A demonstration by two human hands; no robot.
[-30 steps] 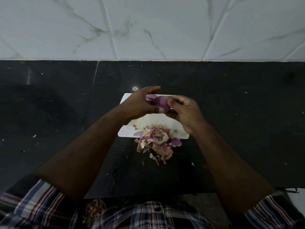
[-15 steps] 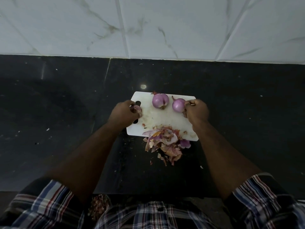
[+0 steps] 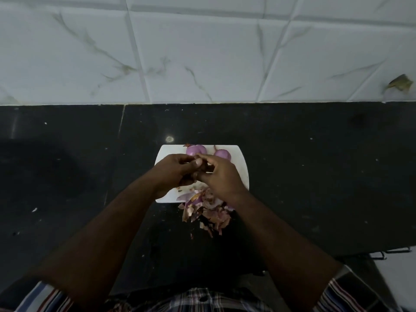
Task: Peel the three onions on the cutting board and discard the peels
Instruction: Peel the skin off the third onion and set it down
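Evidently mid-peel: left hand [image 3: 174, 170] and right hand [image 3: 221, 175] meet over the cutting board [image 3: 242, 167], fingers curled round something hidden, presumably the third onion; two peeled onions [image 3: 196, 149] behind, peels [image 3: 206, 209] awaiting discarding.

One head-worn camera looks steeply down, close over the cutting board [image 3: 244, 176] against the tiled wall [image 3: 202, 48].

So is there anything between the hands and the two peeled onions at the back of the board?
Nothing visible. The two peeled onions sit on the white cutting board just beyond the left hand and the right hand. The peel pile lies nearer the person, out of the way.
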